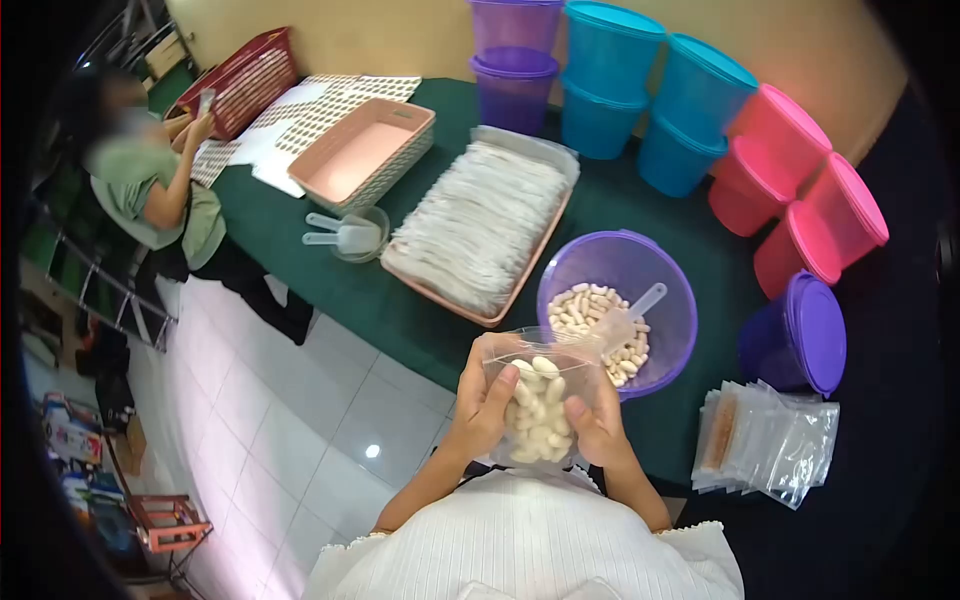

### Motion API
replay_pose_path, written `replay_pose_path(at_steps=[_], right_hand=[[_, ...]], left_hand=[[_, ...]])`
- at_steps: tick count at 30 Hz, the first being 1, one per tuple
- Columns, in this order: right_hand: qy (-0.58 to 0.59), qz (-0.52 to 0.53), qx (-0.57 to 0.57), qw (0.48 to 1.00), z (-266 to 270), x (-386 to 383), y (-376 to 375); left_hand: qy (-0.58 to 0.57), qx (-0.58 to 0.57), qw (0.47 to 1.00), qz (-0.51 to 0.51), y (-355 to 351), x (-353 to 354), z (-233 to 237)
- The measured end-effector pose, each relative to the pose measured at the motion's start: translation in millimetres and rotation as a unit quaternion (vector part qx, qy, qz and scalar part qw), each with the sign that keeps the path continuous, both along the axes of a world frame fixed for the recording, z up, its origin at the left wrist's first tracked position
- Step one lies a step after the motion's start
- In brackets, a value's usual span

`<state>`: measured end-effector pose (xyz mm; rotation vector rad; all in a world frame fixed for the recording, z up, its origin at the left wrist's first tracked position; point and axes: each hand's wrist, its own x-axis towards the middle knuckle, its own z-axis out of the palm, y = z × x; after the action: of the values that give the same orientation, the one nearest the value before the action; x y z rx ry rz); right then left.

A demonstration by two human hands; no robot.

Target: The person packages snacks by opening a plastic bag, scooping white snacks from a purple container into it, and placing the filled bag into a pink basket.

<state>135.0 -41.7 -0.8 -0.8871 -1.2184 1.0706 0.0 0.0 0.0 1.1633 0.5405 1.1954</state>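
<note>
A clear plastic bag [541, 415] with pale oval pieces inside is held upright in front of the chest. My left hand [484, 400] grips its left side, thumb on the front. On the right side, my right hand [598, 420] holds the bag with its thumb pressed against it. Just behind the bag stands a purple bowl [680, 300] containing pale pieces [590, 303] and a clear scoop [630, 315]. A pink tray [490, 322] packed with rows of filled clear bags [480, 220] lies left of the bowl.
Stacked lidded tubs, blue [605, 75], purple [512, 90] and pink [770, 180], line the back. Empty bags [765, 440] lie at right beside a purple tub [800, 335]. At left are a pink basket [360, 150], scoops in a bowl [358, 236] and a seated person [150, 190].
</note>
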Motion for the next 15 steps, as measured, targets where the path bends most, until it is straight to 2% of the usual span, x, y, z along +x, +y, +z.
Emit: replay_pose_path(at_steps=[2, 3, 6, 13, 15], right_hand=[[0.04, -0.04, -0.022, 0.998, 6, -1, 2], [0.028, -0.032, -0.009, 0.999, 6, -21, 12], [-0.039, -0.105, 0.029, 0.993, 11, -48, 16], [-0.057, -0.089, 0.034, 0.994, 8, -98, 17], [-0.065, -0.026, 0.086, 0.994, 9, -113, 20]], left_hand=[[0.032, 0.063, 0.997, 0.037, -5, -1, -1], [0.02, 0.074, 0.996, 0.047, 3, -20, -4], [0.018, 0.085, 0.993, 0.084, -3, -44, 1], [0.023, 0.058, 0.992, 0.112, -13, -104, 6], [0.024, 0.068, 0.991, 0.117, -14, -124, 6]])
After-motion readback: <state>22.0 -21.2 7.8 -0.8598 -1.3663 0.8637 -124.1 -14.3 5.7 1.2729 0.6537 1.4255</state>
